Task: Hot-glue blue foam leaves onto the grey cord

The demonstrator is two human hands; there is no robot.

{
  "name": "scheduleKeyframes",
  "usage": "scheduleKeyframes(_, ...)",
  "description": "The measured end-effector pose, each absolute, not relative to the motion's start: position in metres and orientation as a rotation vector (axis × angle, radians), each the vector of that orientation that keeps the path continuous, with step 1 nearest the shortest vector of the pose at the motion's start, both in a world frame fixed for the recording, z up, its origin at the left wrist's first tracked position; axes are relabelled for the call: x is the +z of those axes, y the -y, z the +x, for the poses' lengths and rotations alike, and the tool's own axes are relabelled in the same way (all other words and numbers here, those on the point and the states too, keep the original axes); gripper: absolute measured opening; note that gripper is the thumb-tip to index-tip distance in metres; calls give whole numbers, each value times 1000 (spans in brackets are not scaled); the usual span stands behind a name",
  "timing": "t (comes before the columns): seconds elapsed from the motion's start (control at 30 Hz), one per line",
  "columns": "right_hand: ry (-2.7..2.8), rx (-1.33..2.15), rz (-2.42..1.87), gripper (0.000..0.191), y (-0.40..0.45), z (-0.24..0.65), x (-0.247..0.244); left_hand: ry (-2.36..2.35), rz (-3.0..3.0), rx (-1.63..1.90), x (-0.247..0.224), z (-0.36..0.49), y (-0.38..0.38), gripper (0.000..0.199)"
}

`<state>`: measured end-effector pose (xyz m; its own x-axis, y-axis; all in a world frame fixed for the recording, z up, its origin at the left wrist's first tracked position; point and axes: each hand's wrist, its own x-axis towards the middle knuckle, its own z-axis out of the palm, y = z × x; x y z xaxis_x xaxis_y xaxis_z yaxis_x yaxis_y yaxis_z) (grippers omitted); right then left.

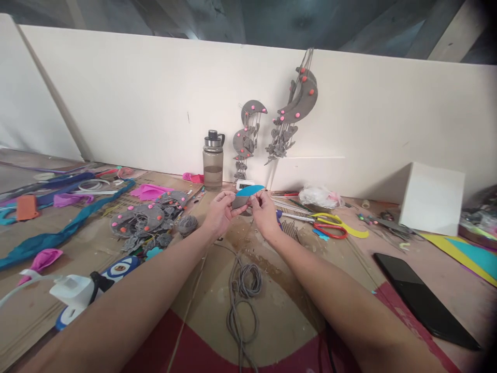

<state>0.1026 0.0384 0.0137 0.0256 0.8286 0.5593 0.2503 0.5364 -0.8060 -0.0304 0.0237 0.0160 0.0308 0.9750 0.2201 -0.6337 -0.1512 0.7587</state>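
Both hands meet over the middle of the table around a small curved piece of felt [251, 190], blue along its top and grey below. My left hand [222, 211] pinches its left end between thumb and fingers. At the lower right edge, the fingertips of my right hand [263, 207] are closed on the same piece. Below them, a loose coil of grey cord [248, 282] lies on the cardboard [285, 311]. A ball of grey yarn [187, 225] rests left of my left hand, beside grey felt crescents with pink and orange dots [149, 217].
A water bottle [213, 160] stands against the white board [147, 98], where grey crescent hangings [305, 101] are hung. Red-handled scissors [330, 230], yellow-handled scissors [326, 217] and a plastic bag [316, 197] lie to the right. A phone [423, 298] is nearer, a white plug [73, 290] at left.
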Motion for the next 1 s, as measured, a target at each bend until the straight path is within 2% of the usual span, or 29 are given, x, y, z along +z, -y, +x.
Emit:
scheduleKeyframes(0.2, 1547, 572, -932, 14, -38, 102, 10, -576, 840, 1546, 14, -29, -26, 21)
scheduleKeyframes(0.53, 1587, 559, -1023, 17, -25, 107, 16, -550, 732, 1455, 11, -27, -25, 16)
scheduleKeyframes(1.0, 1388, 583, -1122, 17, -4, 115, -14, -624, 842, 1221, -1, -21, -19, 13)
